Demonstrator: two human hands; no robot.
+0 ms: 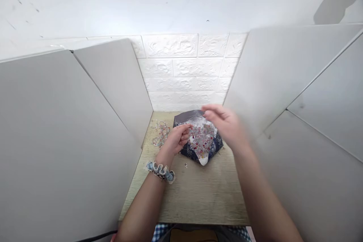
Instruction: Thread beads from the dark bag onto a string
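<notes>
My left hand (178,138) is closed in a pinch at the left side of an opened dark blue patterned bag (216,144). Whatever lies between its fingertips is too small to make out. On the bag's whitish inner surface lies a heap of small clear, pink and red beads (200,139). My right hand (222,121), blurred by motion, is raised over the bag's right side. Its thumb and fingertips are close together, and anything between them cannot be made out. Left of my left hand, strands of small colored beads (161,130) lie on the table.
The wooden table (204,196) stands against a white brick-pattern wall (184,68). Tall grey-white panels (93,121) close in on the left, and more panels (283,83) on the right. A tiny loose piece (186,165) lies in front of the bag.
</notes>
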